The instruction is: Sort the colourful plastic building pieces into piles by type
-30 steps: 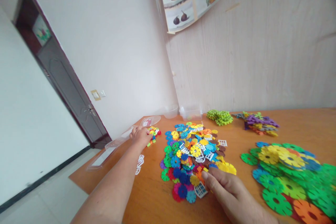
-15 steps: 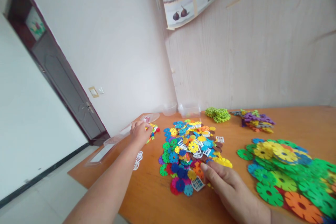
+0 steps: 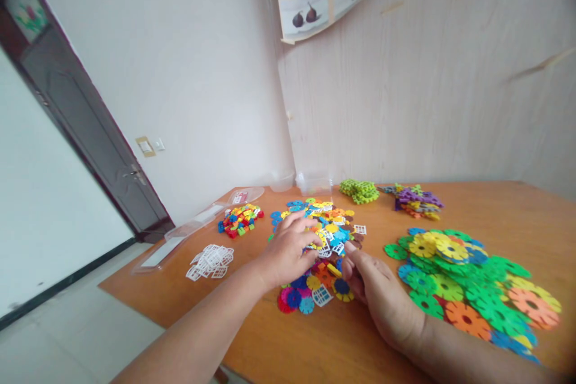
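Plastic pile (image 3: 333, 233) beneath left fingers (image 3: 310, 238)

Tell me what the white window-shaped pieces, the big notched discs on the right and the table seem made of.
White window-shaped pieces: probably matte plastic; their thin lattice bars look molded.
Big notched discs: likely smooth plastic, given solid bright color and regular slots.
Table: wood or wood-look laminate, smooth, judging by its orange-brown top; which one, I can't tell.
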The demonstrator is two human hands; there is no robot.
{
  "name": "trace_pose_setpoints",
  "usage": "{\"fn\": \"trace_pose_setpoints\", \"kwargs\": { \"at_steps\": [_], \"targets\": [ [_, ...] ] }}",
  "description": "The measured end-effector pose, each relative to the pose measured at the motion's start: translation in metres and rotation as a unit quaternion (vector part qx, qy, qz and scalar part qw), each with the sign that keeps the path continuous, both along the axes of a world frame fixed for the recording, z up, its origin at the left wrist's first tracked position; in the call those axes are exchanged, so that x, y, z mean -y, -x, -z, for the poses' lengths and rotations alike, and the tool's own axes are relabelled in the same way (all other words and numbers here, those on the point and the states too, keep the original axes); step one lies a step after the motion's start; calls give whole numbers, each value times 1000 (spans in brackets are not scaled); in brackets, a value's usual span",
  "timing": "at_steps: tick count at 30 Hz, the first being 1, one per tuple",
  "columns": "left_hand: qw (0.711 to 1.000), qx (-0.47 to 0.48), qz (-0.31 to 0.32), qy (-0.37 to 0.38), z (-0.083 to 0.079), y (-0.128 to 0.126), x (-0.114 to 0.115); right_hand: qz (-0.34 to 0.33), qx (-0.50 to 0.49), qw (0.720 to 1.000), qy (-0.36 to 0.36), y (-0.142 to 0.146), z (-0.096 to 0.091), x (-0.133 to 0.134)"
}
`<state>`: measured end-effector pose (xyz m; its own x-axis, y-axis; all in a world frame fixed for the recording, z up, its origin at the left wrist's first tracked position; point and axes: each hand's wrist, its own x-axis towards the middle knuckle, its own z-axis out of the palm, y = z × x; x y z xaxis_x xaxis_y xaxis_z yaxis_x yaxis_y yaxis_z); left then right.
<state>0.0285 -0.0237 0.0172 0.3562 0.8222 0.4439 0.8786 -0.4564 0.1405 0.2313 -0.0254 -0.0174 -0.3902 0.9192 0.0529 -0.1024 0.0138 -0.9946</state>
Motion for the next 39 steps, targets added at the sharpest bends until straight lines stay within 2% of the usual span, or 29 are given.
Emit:
{"fn": "trace_pose_setpoints", "kwargs": {
  "at_steps": [5,11,16,19,23,28,32,35,37,39],
  "targets": [
    [996,-41,58,48,7,-21,5,-3,-7,1000,-7,1,5,-4],
    [995,-59,45,62,13,-28,2,-14,-14,1000,-23,2,4,-3],
    [995,-46,38,81,8,-29,5,-22,-14,1000,-11,1,4,-2],
    [998,-25,26,56,2,-23,6,-21,-6,1000,-9,1,5,-2],
    [1000,3,-14,-2,-7,11,-1,-18,-1,1000,-5,1,2,0],
    [984,-8,-175,-36,-15,92,-23,-30,9,999,6,1,0,3],
    [936,-30,-350,-31,-19,152,-34,-31,7,999,-2,2,7,1],
    [891,-38,-452,-12,-18,179,-37,-27,2,1000,-2,3,10,-1],
    [871,-38,-491,-11,-15,189,-39,-25,-5,1000,-5,4,10,-1],
    [863,-41,-502,-19,-11,194,-42,-28,-15,999,-6,4,9,-1]
  ]
}}
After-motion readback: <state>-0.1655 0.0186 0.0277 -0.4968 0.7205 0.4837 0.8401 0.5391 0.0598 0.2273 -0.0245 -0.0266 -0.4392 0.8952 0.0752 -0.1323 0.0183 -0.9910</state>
